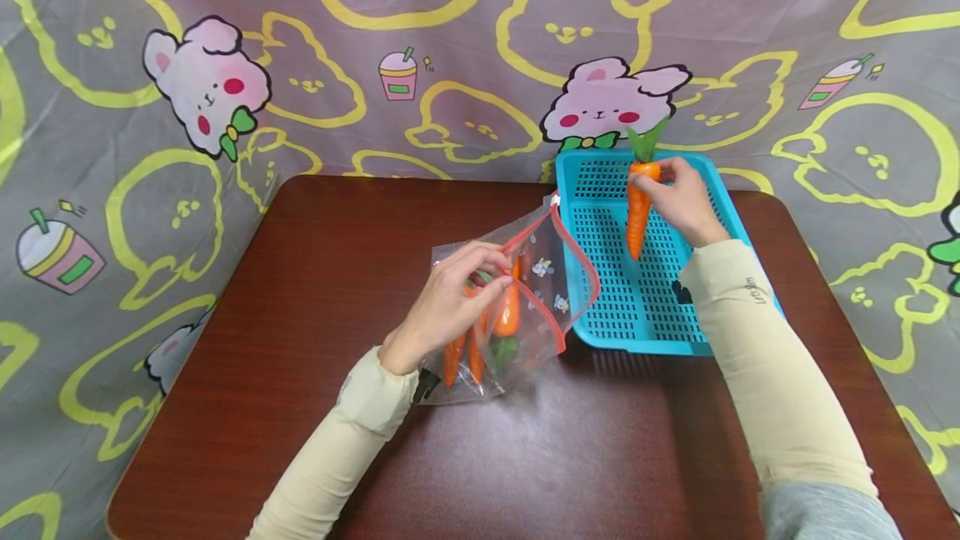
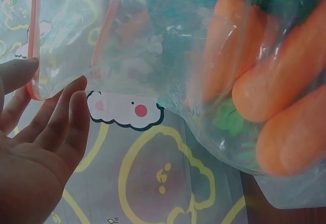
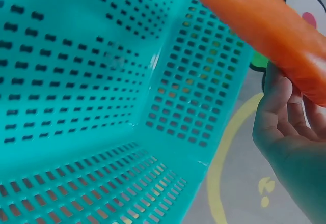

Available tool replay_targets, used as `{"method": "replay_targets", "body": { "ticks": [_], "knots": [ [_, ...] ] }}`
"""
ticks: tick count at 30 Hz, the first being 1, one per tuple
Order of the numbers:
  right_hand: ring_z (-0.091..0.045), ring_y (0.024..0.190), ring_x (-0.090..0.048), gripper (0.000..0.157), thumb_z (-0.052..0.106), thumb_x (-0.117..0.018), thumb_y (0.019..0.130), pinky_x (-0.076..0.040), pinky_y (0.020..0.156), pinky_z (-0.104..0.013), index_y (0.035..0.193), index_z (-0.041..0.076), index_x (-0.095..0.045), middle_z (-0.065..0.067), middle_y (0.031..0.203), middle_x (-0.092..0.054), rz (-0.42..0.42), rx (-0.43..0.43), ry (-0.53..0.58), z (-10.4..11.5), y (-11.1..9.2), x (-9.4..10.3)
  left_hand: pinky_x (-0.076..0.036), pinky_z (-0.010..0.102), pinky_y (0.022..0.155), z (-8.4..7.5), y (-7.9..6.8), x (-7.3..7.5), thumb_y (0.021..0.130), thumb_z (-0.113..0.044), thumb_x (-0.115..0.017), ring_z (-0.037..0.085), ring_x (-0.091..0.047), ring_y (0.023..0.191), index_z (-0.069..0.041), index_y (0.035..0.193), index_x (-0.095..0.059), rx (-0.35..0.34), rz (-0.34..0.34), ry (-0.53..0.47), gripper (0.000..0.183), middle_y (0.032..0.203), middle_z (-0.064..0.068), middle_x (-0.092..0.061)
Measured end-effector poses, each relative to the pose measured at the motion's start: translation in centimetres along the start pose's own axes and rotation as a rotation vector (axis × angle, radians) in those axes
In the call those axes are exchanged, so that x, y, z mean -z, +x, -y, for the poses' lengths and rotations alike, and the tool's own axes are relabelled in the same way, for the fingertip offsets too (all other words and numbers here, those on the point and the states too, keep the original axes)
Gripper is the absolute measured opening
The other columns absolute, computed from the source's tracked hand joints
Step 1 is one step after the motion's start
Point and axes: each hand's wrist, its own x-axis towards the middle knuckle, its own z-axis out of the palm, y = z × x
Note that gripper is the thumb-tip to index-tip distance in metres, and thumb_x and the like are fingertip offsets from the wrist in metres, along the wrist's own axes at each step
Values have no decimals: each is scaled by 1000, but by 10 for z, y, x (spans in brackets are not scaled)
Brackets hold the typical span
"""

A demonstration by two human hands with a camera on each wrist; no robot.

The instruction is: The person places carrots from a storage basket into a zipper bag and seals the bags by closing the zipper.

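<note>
My right hand (image 1: 681, 197) grips an orange carrot (image 1: 638, 211) with green leaves near its top, holding it point down above a blue perforated basket (image 1: 720, 182). In the right wrist view the carrot (image 3: 254, 18) slants across the top, with the fingers around its thick end. My left hand (image 1: 457, 294) pinches the red-edged rim of a clear zip bag (image 1: 536, 357), whose mouth gapes toward the basket. Inside the bag lie several carrots (image 1: 507, 311) with green tops. The left wrist view shows thumb and fingers at the bag's red strip (image 2: 34, 40).
Everything stands on a dark brown table (image 1: 337, 273). A patterned cloth (image 1: 465, 15) with cartoon rabbits hangs behind and at both sides. The bag's mouth overlaps the basket's left rim.
</note>
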Motion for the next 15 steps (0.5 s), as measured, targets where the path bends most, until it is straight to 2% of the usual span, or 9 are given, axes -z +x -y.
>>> {"method": "replay_targets", "body": {
  "ticks": [4,10,15],
  "knots": [
    [-29,106,-49,77,61,-48,91,-49,84,-38,136,-1,-39,-20,131,-47,4,-12,29,2,0,1,-57,37,73,0,0,0,89,-11,-69,11,-64,88,-7,103,-65,2,3,-1,16,113,11,-65],
    [-25,100,-51,78,62,-49,90,-48,75,-24,135,-1,-41,-18,128,-49,-9,-9,59,7,-3,2,-55,25,73,-1,1,-1,87,-9,-70,9,-63,88,-8,103,-64,6,6,20,17,113,5,-65],
    [-19,91,-54,75,60,-53,90,-48,69,-16,132,-2,-44,-13,118,-52,-40,-2,110,16,-6,3,-55,25,73,-1,2,-2,88,-11,-70,11,-64,88,-7,104,-64,8,6,20,17,114,8,-65]
  ]
}}
